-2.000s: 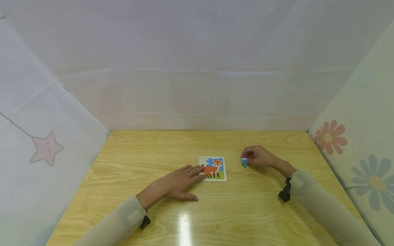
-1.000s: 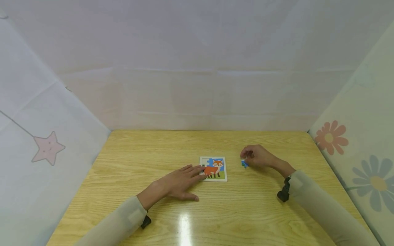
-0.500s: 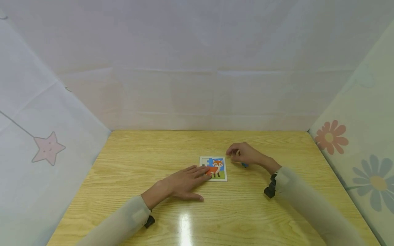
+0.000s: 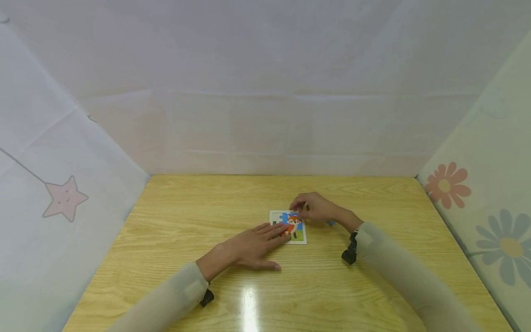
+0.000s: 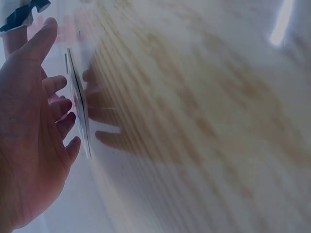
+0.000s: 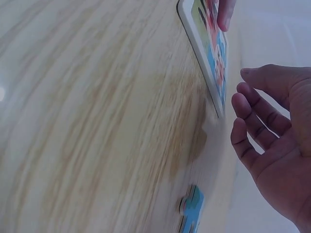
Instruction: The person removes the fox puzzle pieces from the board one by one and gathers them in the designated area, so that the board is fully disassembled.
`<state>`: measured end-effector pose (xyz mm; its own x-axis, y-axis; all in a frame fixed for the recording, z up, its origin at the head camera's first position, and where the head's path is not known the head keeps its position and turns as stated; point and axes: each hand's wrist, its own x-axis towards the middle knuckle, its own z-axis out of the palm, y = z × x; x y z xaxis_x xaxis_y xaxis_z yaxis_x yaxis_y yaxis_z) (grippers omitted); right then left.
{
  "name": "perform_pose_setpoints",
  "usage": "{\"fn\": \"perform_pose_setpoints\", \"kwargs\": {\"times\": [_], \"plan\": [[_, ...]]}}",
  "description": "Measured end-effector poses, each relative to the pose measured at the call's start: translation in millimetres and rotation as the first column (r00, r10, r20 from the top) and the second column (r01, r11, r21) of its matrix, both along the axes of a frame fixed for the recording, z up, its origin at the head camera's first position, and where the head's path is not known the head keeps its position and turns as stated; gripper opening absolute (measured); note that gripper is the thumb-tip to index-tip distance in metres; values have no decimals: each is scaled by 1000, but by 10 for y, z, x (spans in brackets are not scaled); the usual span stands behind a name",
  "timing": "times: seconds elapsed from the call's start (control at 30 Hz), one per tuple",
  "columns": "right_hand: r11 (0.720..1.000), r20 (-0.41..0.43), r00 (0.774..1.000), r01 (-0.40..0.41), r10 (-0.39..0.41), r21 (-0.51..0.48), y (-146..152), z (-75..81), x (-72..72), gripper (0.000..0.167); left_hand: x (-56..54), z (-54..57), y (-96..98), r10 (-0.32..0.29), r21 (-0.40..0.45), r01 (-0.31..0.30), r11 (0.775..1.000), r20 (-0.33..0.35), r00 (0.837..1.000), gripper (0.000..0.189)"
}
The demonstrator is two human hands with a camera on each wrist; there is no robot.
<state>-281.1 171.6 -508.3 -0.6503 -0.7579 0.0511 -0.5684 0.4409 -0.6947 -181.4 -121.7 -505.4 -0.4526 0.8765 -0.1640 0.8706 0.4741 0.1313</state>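
Observation:
A square fox jigsaw puzzle [image 4: 299,235] in a white frame lies near the middle of the table; its upper left corner shows a bare spot without a piece. My left hand [image 4: 257,246] lies spread over the puzzle's left side, its fingertips covering part of the fox. Above the frame's upper right corner hovers my right hand [image 4: 317,208], its fingers loosely bent. Nothing shows between those fingers in the right wrist view, though the index finger is hidden behind the thumb. A loose blue and green puzzle piece [image 6: 192,211] lies on the table right of the frame, partly hidden by the right wrist from above.
The wooden table [image 4: 199,207] is bordered by pale cloth walls, one with a pink star [image 4: 65,198], another with flowers [image 4: 448,185]. Each wrist wears a dark band with a small device [image 4: 350,256]. A light glare [image 4: 249,304] falls on the front of the table.
My right hand has left the loose piece and moved left to the puzzle frame's upper right corner. My left hand has slid slightly right over the puzzle.

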Motion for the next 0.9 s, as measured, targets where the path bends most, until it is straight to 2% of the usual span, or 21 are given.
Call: {"fn": "perform_pose_setpoints", "kwargs": {"times": [0.27,0.5,0.9], "plan": [[999,27,999,-35,35,0,-151,6,-26,27,0,-27,39,7,8,-7,1000,3,1000,87],[999,44,999,-33,32,31,-234,11,-20,29,-4,-58,38,7,2,-7,1000,-7,1000,88],[992,-4,997,-77,78,103,-314,-27,-84,29,-4,-35,34,21,-5,-21,1000,10,1000,89]]}}
